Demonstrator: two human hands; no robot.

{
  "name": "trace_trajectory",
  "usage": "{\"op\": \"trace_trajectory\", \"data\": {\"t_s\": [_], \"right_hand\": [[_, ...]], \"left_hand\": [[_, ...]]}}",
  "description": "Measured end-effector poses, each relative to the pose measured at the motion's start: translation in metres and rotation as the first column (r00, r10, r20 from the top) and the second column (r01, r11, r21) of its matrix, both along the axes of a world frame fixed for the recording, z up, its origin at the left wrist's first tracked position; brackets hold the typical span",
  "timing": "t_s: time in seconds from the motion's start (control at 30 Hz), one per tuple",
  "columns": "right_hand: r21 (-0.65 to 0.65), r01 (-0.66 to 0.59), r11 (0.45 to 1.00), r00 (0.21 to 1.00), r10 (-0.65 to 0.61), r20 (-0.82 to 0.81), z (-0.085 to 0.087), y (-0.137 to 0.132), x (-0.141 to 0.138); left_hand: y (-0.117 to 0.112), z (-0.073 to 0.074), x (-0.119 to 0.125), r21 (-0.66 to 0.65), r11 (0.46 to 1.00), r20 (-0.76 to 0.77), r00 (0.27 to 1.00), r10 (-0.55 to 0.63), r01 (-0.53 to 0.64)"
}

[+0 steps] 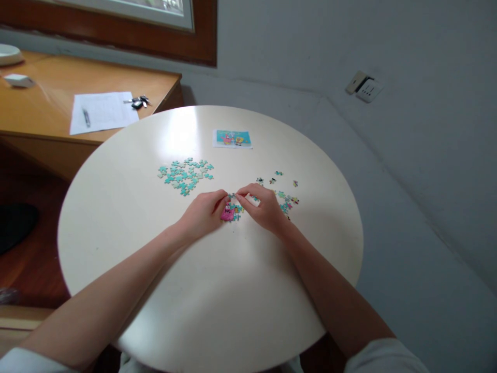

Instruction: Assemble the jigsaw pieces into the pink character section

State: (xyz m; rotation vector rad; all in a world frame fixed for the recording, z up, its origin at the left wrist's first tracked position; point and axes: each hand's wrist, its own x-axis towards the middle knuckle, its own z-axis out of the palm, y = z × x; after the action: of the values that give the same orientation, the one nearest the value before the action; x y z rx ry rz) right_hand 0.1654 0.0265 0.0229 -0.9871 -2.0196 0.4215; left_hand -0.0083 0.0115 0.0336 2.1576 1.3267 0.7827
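Both my hands rest at the middle of a round cream table (155,269). My left hand (204,213) and my right hand (263,207) meet fingertip to fingertip over a small joined cluster of puzzle pieces (230,212), pink and teal. Each hand has its fingers curled in a pinch on the pieces at the cluster's top edge. A heap of loose teal pieces (185,175) lies to the left beyond my left hand. Scattered mixed-colour pieces (285,194) lie just right of my right hand. A small cartoon reference picture (232,138) sits farther back.
A wooden desk (46,103) stands at the back left with a sheet of paper (101,111), a pen, keys (137,101) and a white object (18,80). Grey walls close the right side, with a wall socket (365,87).
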Motion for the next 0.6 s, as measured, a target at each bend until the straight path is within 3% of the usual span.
{"op": "trace_trajectory", "data": {"t_s": [0.27,0.6], "right_hand": [[-0.009,-0.022,1.000,0.999,0.022,-0.031,-0.0001,0.0011,0.0003],[-0.005,-0.015,1.000,0.997,0.014,-0.074,0.0002,0.0013,-0.0006]], "left_hand": [[0.0005,0.0002,-0.0007,0.035,0.999,0.002,1.000,0.022,-0.022],[0.0060,-0.0071,-0.0040,0.109,0.987,0.142,0.985,0.099,-0.115]]}}
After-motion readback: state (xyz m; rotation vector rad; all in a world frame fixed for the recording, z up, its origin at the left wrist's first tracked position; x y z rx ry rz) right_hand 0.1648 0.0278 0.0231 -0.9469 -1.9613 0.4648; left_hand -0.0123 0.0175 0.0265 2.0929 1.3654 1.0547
